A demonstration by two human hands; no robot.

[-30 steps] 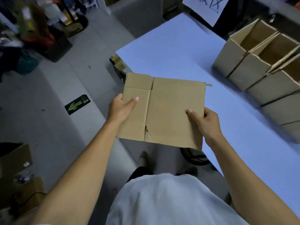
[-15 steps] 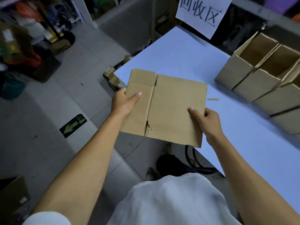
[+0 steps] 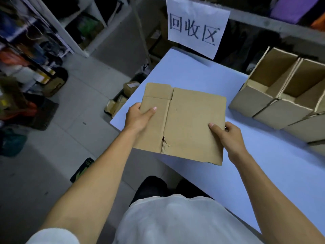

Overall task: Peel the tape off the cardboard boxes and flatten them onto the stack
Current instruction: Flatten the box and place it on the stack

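A flattened brown cardboard box [image 3: 190,124] is held level in front of me, over the near left corner of the pale blue table [image 3: 263,164]. My left hand [image 3: 139,118] grips its left edge, thumb on top. My right hand [image 3: 226,136] grips its right edge, thumb on top and fingers underneath. A small tear shows at the crease near the box's front edge. Several open, upright cardboard boxes [image 3: 274,95] stand in a row at the table's right side. No tape shows on the held box.
A white paper sign [image 3: 195,27] with black characters hangs behind the table's far edge. Small parcels [image 3: 119,101] lie on the floor by the table's left corner. Cluttered shelves [image 3: 35,50] line the far left. A green arrow sticker [image 3: 82,170] marks the grey floor.
The view has tilted up and swung toward the table, and I have carried the flattened box forward over the table's corner. Both hands keep the same grip.
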